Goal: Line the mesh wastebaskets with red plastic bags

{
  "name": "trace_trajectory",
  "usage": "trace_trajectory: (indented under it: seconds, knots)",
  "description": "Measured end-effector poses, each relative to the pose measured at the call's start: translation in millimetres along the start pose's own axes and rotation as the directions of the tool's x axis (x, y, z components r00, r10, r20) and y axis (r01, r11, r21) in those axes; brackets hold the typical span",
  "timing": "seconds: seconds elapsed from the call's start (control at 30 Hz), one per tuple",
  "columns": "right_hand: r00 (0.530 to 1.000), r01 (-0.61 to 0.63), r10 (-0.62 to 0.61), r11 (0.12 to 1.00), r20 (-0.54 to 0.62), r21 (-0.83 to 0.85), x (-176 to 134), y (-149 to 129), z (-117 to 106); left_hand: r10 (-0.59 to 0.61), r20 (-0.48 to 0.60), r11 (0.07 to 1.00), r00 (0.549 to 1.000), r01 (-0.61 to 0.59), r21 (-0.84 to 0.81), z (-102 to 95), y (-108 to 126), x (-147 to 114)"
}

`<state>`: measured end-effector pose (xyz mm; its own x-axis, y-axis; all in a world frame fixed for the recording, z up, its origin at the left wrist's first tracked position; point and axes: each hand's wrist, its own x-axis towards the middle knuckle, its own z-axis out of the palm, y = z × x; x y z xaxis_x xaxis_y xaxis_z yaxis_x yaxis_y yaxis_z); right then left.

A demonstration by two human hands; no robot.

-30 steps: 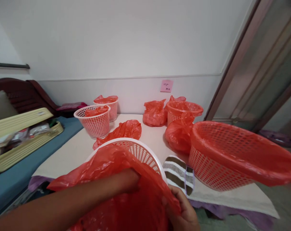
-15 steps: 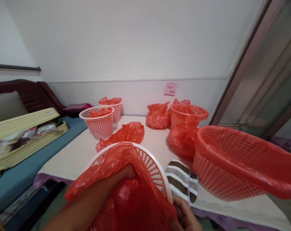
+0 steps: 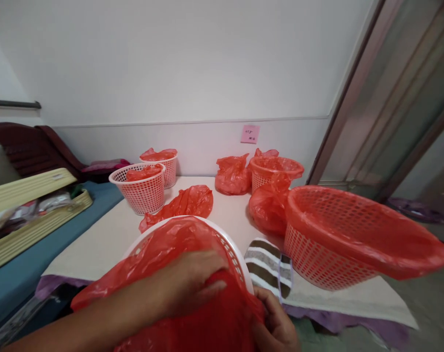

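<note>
The person holds a white basket [image 3: 232, 249] at the near edge of the counter [image 3: 108, 239]. A red plastic bag [image 3: 207, 322] fills the basket and spills over its rim. The left hand [image 3: 192, 281] lies flat on top of the bag with its fingers spread out, pressing the plastic down. The right hand [image 3: 277, 325] is at the basket's right side, and its fingers are pinched on the edge of the bag there.

Just right of the white basket lies a striped brown and white cloth [image 3: 268, 266]. Next to that, at the right edge of the counter, sits a big red basket [image 3: 350, 239] lined with red plastic. A loose red bag [image 3: 181, 205] lies flat in the middle of the counter. Toward the far left corner stand two small pink baskets [image 3: 143, 188], each with red plastic inside. At the far edge sit more bunched red bags [image 3: 231, 174] and a small red basket [image 3: 275, 171]. A pink note [image 3: 250, 134] is stuck on the wall behind. A yellow tray [image 3: 31, 215] rests on the blue bed [image 3: 9, 288] to the left.
</note>
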<state>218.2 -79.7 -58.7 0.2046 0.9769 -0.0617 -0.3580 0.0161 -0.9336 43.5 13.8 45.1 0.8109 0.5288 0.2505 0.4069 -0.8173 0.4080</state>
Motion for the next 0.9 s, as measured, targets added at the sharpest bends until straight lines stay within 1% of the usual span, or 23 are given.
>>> trace_trajectory:
  seconds: [0.07,0.1,0.13,0.2,0.27,0.3,0.37,0.47,0.57,0.67,0.73,0.8,0.9]
  knots:
    - [0.998,0.015,-0.013,0.999,0.056,-0.037,1.9,-2.0,-3.3,0.080,-0.098,0.987,0.992,-0.065,0.146,-14.7,-1.7,3.8]
    - [0.998,0.025,-0.021,0.998,0.065,-0.054,2.8,-2.2,-4.7,0.113,-0.126,0.971,0.986,-0.083,0.224,-21.1,-5.8,6.4]
    - [0.997,0.035,-0.030,0.997,0.066,-0.071,3.5,-1.9,-6.0,0.129,-0.131,0.956,0.983,-0.088,0.280,-26.3,-11.4,9.7]
    - [0.997,0.061,-0.057,0.992,0.048,-0.110,4.3,0.0,-7.3,0.126,-0.088,0.944,0.988,-0.092,0.318,-32.9,-24.8,17.8]
    - [0.996,0.076,-0.070,0.989,0.051,-0.128,3.8,2.5,-6.8,0.107,-0.039,0.959,0.993,-0.093,0.268,-35.3,-36.7,26.2]
    - [0.996,0.083,-0.076,0.988,0.053,-0.128,3.0,3.5,-5.8,0.103,-0.035,0.968,0.994,-0.092,0.234,-35.6,-41.0,30.1]
    - [0.995,0.097,-0.095,0.989,0.019,-0.112,0.9,3.9,-2.7,0.087,-0.040,0.982,0.995,-0.079,0.171,-35.7,-46.3,36.3]
    - [0.993,0.112,-0.115,0.989,-0.029,-0.098,-1.9,1.0,2.2,0.040,-0.037,0.997,0.998,-0.038,0.062,-34.9,-49.2,42.5]
    - [0.992,0.121,-0.123,0.990,-0.022,-0.071,-3.0,-3.5,5.1,-0.062,-0.057,0.997,0.996,0.059,-0.052,-31.8,-51.2,47.5]
    - [0.991,0.128,-0.131,0.990,-0.043,-0.056,-3.4,-6.2,7.8,-0.192,-0.100,0.977,0.976,0.180,-0.117,-28.2,-52.6,53.5]
    - [0.985,0.143,-0.145,0.989,-0.094,-0.027,-4.1,-6.2,10.2,-0.260,-0.102,0.956,0.960,0.242,-0.165,-27.4,-52.7,57.5]
    - [0.973,0.159,-0.160,0.987,-0.167,-0.019,-4.8,-4.7,12.3,-0.307,-0.076,0.932,0.949,0.284,-0.224,-28.1,-53.1,60.0]
    - [0.952,0.163,-0.189,0.979,-0.241,-0.123,-5.1,-1.0,12.7,-0.346,-0.040,0.902,0.937,0.321,-0.288,-29.8,-54.8,59.3]
